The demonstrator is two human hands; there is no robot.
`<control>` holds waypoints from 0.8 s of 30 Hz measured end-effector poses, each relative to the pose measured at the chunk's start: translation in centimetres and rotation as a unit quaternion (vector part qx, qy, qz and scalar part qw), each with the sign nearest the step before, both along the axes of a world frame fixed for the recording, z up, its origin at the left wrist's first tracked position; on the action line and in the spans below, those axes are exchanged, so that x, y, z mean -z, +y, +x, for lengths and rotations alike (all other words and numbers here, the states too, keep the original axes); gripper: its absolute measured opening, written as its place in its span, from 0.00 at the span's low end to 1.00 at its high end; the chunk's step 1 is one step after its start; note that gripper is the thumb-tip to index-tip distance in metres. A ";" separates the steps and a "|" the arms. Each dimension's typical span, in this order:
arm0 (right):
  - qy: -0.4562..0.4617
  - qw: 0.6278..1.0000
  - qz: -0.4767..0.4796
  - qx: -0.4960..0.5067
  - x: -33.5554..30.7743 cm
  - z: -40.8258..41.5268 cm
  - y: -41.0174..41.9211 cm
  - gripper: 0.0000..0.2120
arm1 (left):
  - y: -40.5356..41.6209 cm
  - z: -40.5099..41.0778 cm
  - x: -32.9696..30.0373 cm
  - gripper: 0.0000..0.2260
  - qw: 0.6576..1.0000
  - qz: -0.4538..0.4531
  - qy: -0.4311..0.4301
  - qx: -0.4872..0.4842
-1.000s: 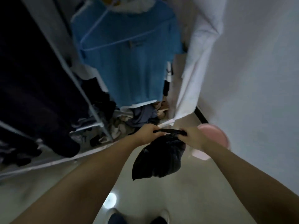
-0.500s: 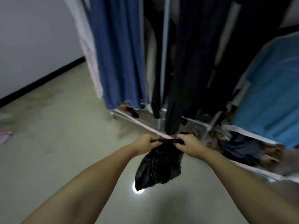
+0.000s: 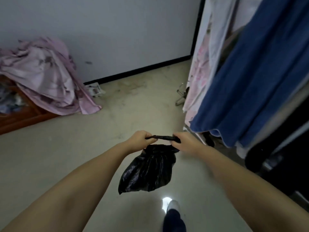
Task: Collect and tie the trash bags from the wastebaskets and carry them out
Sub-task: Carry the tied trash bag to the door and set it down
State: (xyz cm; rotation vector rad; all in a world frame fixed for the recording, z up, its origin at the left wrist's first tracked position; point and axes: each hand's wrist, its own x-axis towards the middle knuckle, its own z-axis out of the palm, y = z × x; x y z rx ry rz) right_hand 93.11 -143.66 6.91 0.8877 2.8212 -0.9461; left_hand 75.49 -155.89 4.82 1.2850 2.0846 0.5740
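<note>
- Both bare forearms reach forward from the lower corners of the view and draw together at the middle.
- The left hand (image 3: 141, 139) is curled into a fist, knuckles up, fingers wrapped around one end of a twisted black strip.
- The right hand (image 3: 184, 143) is fisted the same way on the other end, level with the left and near it.
- Both wrists are straight, elbows slightly bent.

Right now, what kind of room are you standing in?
Probably a bedroom or laundry corner of a home: hanging clothes on the right, pink bedding heaped over wooden furniture, and a bare tiled floor.
</note>
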 end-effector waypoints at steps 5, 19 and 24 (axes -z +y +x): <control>0.011 0.997 0.002 -0.073 -0.8 -10.8 7.0 0.09 | 5.1 -9.6 -0.6 0.18 0.998 0.019 0.008 -0.066; -0.009 0.987 0.060 -0.151 0.2 -35.9 27.5 0.09 | 22.8 -31.5 -0.4 0.20 0.993 0.035 0.014 -0.113; 0.005 0.991 0.065 -0.119 0.0 -45.8 34.9 0.08 | 30.9 -42.4 -0.8 0.20 0.997 0.042 -0.005 -0.071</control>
